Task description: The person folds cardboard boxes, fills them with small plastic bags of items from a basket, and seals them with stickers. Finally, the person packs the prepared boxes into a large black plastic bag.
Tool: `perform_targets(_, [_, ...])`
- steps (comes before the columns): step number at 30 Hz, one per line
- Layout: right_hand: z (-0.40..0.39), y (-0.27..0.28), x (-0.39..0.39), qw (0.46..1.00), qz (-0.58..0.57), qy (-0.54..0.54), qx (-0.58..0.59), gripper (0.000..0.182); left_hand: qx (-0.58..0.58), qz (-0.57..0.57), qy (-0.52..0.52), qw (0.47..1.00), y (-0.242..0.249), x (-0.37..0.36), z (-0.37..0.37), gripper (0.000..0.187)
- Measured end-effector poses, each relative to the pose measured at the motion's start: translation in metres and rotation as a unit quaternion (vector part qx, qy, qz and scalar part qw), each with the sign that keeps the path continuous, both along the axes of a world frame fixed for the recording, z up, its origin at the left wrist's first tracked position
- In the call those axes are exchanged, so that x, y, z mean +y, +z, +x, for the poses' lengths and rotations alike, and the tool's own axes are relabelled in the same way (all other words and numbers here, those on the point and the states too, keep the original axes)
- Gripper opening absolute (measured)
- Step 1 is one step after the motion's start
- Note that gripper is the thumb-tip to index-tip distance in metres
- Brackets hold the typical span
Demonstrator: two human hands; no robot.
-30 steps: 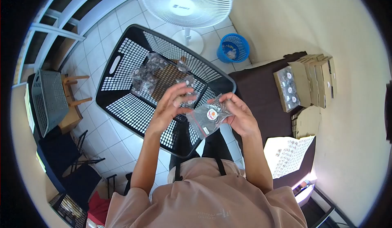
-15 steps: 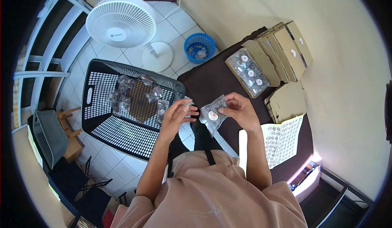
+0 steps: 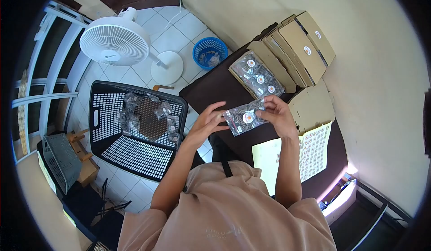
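A clear plastic bag (image 3: 242, 121) with dark coiled contents and a round white-and-orange sticker is held up in front of me. My right hand (image 3: 279, 115) pinches its right end, thumb on the front near the sticker. At the bag's left end is my left hand (image 3: 207, 124), fingers spread apart and fingertips right at the edge. Beyond the bag, an open cardboard box (image 3: 235, 73) on the brown-covered table (image 3: 202, 88) holds similar bags with round stickers. A yellowish sheet of round stickers (image 3: 314, 154) lies under and beside my right forearm.
Left of me stands a black plastic basket (image 3: 134, 159) with several clear bags inside. A white fan (image 3: 114, 39) and a blue wastebasket (image 3: 210, 53) stand on the tiled floor. Closed cardboard boxes (image 3: 301, 48) lean by the wall, and a grey crate (image 3: 63, 161) sits far left.
The bag has turned from tilted to nearly level and moved right, its sticker facing up at me. My left hand has come to the bag's left end. The camera view has shifted.
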State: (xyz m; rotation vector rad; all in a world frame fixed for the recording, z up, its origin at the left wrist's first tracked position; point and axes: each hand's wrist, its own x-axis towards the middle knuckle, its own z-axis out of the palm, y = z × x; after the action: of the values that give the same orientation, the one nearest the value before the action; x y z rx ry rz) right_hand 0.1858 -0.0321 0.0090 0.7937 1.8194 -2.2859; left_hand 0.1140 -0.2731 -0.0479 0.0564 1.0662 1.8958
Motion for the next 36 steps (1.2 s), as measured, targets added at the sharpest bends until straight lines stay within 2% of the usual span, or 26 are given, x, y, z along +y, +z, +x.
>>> perform_targets(1, [0.001,-0.005,0.003,1.000,-0.001,-0.001,-0.001,0.031,-0.001,-0.001,-0.001,1.000,0.003,0.011,-0.001,0.051])
perform_targets(3, [0.001,-0.021,0.013,0.995,-0.084,-0.052,0.028,0.032,-0.050,-0.059,-0.041,0.996,0.010,0.038,-0.006,0.052])
perform_targets(5, [0.005,-0.028,0.023,0.996,-0.076,-0.045,0.001,0.034,-0.075,-0.091,-0.032,0.993,-0.003,0.056,-0.011,0.046])
perform_targets(8, [0.002,-0.027,0.032,0.997,-0.052,-0.029,-0.057,0.037,0.053,-0.105,-0.033,0.993,-0.014,0.075,-0.021,0.028])
perform_targets(10, [-0.001,-0.029,0.039,0.995,-0.040,-0.020,-0.093,0.039,0.090,-0.118,-0.033,0.988,-0.029,0.088,-0.029,0.028])
perform_targets(13, [-0.011,-0.050,0.055,0.997,0.020,-0.021,-0.065,0.040,0.144,-0.145,-0.023,0.979,-0.048,0.109,-0.043,0.027])
perform_targets(15, [-0.015,-0.061,0.061,0.990,0.094,0.000,-0.103,0.044,0.251,-0.215,-0.025,0.944,-0.056,0.122,-0.055,0.024])
perform_targets(17, [-0.022,-0.068,0.064,0.989,0.089,-0.011,-0.118,0.047,0.272,-0.212,-0.013,0.938,-0.064,0.136,-0.066,0.019])
perform_targets(19, [-0.028,-0.075,0.064,0.987,0.082,-0.022,-0.133,0.049,0.376,-0.252,-0.010,0.892,-0.059,0.149,-0.079,0.019])
perform_targets(22, [-0.034,-0.092,0.060,0.981,0.124,-0.069,-0.130,0.052,0.429,-0.256,-0.009,0.866,-0.058,0.168,-0.096,0.021])
perform_targets(24, [-0.041,-0.097,0.057,0.949,0.277,-0.099,-0.108,0.053,0.497,-0.266,0.006,0.826,-0.060,0.177,-0.101,0.022])
perform_targets(28, [-0.048,-0.102,0.056,0.929,0.339,-0.065,-0.135,0.051,0.473,-0.284,-0.013,0.834,-0.068,0.179,-0.106,0.023])
perform_targets(30, [-0.049,-0.113,0.055,0.900,0.417,-0.077,-0.100,0.052,0.533,-0.305,0.001,0.789,-0.069,0.176,-0.105,0.024])
perform_targets(34, [-0.048,-0.101,0.053,0.909,0.376,-0.084,-0.159,0.055,0.571,-0.287,-0.017,0.769,-0.072,0.175,-0.101,0.025])
perform_targets(36, [-0.048,-0.096,0.052,0.881,0.450,-0.079,-0.127,0.051,0.587,-0.285,0.000,0.757,-0.071,0.175,-0.099,0.029])
